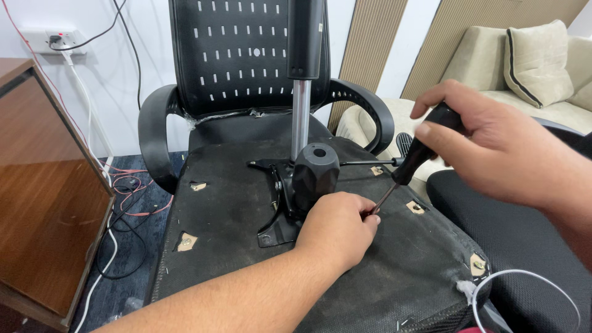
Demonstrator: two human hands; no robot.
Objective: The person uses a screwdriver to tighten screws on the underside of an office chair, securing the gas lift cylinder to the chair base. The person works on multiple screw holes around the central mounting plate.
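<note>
Screwdriver (414,157) slants down over the middle of the upturned chair seat underside (234,216), with bare fabric open toward the near and left edges. Right hand (499,145) has its grip clamped on the black handle; left hand (336,229) pinches the shaft tip, beside the black mechanism (311,179).

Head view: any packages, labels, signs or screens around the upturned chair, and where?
No packages, signs or screens show.
Wall socket plate: top left on the white wall, white rectangle with a red switch and a plug in it.
Paper patches: small tan squares scattered on the black seat underside, each around a screw hole; no print can be made out.
</note>
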